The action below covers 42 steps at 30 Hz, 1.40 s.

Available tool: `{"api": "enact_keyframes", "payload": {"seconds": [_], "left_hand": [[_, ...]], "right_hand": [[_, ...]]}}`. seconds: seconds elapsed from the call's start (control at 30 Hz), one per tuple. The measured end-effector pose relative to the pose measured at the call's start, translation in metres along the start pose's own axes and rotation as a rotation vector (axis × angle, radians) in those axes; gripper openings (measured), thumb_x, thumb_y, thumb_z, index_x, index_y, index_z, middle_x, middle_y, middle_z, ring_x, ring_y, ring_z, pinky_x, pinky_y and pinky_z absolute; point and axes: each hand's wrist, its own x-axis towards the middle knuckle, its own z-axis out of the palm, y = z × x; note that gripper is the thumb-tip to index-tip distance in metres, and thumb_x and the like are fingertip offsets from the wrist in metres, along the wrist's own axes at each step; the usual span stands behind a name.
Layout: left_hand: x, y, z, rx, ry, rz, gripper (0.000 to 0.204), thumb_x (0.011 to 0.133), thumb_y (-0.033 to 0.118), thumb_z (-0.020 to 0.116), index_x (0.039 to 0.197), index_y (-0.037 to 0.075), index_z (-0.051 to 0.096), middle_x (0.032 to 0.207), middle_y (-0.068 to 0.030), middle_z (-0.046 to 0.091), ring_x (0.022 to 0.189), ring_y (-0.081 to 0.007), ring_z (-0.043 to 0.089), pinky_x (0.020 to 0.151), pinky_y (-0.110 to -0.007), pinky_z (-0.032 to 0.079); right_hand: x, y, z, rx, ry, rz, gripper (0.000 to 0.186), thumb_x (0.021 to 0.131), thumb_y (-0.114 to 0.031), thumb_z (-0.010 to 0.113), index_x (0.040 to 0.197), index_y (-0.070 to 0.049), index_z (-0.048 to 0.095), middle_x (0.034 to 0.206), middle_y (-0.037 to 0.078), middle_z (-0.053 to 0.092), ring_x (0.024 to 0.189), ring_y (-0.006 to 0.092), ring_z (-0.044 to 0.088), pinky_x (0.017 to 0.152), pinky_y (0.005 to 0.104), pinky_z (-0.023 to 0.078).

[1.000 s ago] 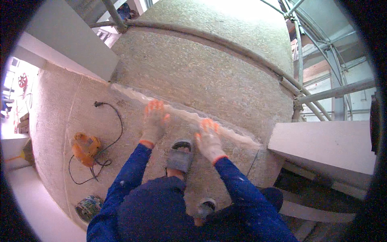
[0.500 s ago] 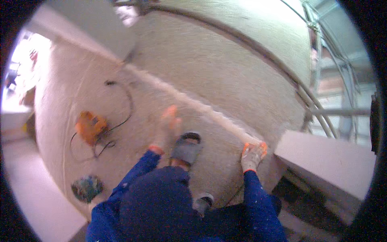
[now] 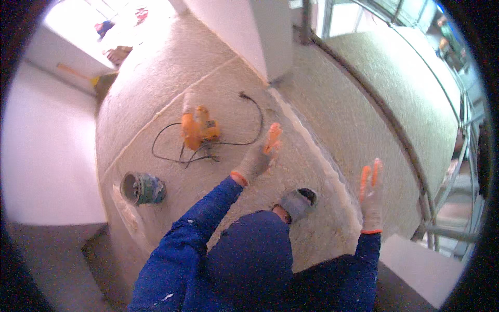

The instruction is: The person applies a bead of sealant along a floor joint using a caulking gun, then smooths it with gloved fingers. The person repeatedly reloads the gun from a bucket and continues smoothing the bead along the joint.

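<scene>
My left hand [image 3: 261, 157] wears a pale work glove with orange fingertips. It is open and holds nothing, stretched out over the bare floor [image 3: 244, 195]. Nearest to it lies an orange power tool [image 3: 198, 129] with a black cord looping around it. My right hand [image 3: 371, 195], gloved the same way, is also open, its fingers pointing up and away just right of a pale ridge [image 3: 322, 156] along the floor. Whether it touches the surface I cannot tell. One of my feet, in a grey slipper [image 3: 297, 204], stands between the hands.
A dirty bucket [image 3: 143, 188] lies tipped on its side at the left. A white wall or pillar [image 3: 254, 36] rises at the far side. Metal rails [image 3: 384, 99] curve along the right, and a pale block [image 3: 423, 268] sits at the lower right.
My right hand has left the end of the ridge beside the pale block and is now raised with fingers stretched. The view has swung left, bringing the orange tool and bucket nearer the middle.
</scene>
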Motion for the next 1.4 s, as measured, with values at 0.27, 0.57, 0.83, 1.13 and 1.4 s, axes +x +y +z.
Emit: {"api": "enact_keyframes", "payload": {"seconds": [0.27, 0.57, 0.83, 1.13, 1.4], "left_hand": [[-0.335, 0.065, -0.203, -0.428, 0.475, -0.542, 0.073, 0.102, 0.025, 0.064, 0.166, 0.017, 0.028, 0.156, -0.0146, 0.050, 0.130, -0.0267, 0.059, 0.108, -0.040, 0.049], [-0.656, 0.114, -0.355, -0.143, 1.275, -0.746, 0.076, 0.100, 0.025, 0.065, 0.164, 0.030, 0.026, 0.141, -0.0114, 0.059, 0.106, -0.0255, 0.065, 0.087, -0.041, 0.058], [-0.552, -0.031, -0.387, 0.617, 0.536, -1.191, 0.065, 0.104, 0.038, 0.058, 0.161, 0.015, 0.036, 0.145, -0.0200, 0.058, 0.124, -0.0377, 0.061, 0.101, -0.047, 0.052], [-0.459, -0.183, -0.428, 0.587, 0.985, -1.057, 0.086, 0.103, 0.055, 0.052, 0.162, -0.001, 0.023, 0.164, -0.0299, 0.031, 0.152, -0.0447, 0.031, 0.125, -0.048, 0.029], [-0.433, -0.204, -0.419, 0.310, 1.351, -0.957, 0.090, 0.105, 0.058, 0.049, 0.162, -0.005, 0.019, 0.165, -0.0320, 0.027, 0.154, -0.0428, 0.030, 0.126, -0.045, 0.026]], "right_hand": [[0.061, -0.194, 0.129, 1.525, 0.136, 0.531, 0.055, 0.110, -0.038, 0.049, 0.153, -0.004, 0.045, 0.165, 0.017, 0.038, 0.156, 0.0320, 0.029, 0.129, 0.0471, 0.023], [0.062, -0.268, 0.232, 1.342, -0.802, 0.764, 0.062, 0.107, -0.045, 0.057, 0.153, -0.006, 0.045, 0.157, 0.017, 0.048, 0.142, 0.0319, 0.050, 0.118, 0.0460, 0.039], [0.030, -0.311, 0.247, 0.678, -1.030, -0.050, 0.045, 0.106, -0.035, 0.063, 0.134, 0.000, 0.065, 0.121, 0.010, 0.071, 0.110, 0.0204, 0.068, 0.097, 0.0331, 0.054], [0.019, -0.360, 0.167, 0.123, -1.066, -0.008, 0.041, 0.105, -0.028, 0.063, 0.132, 0.002, 0.066, 0.121, 0.015, 0.075, 0.114, 0.0210, 0.070, 0.097, 0.0325, 0.053], [0.019, -0.449, 0.142, 0.335, -0.952, 0.167, 0.036, 0.104, -0.017, 0.066, 0.135, 0.002, 0.065, 0.126, 0.015, 0.073, 0.118, 0.0191, 0.068, 0.099, 0.0315, 0.052]]}}
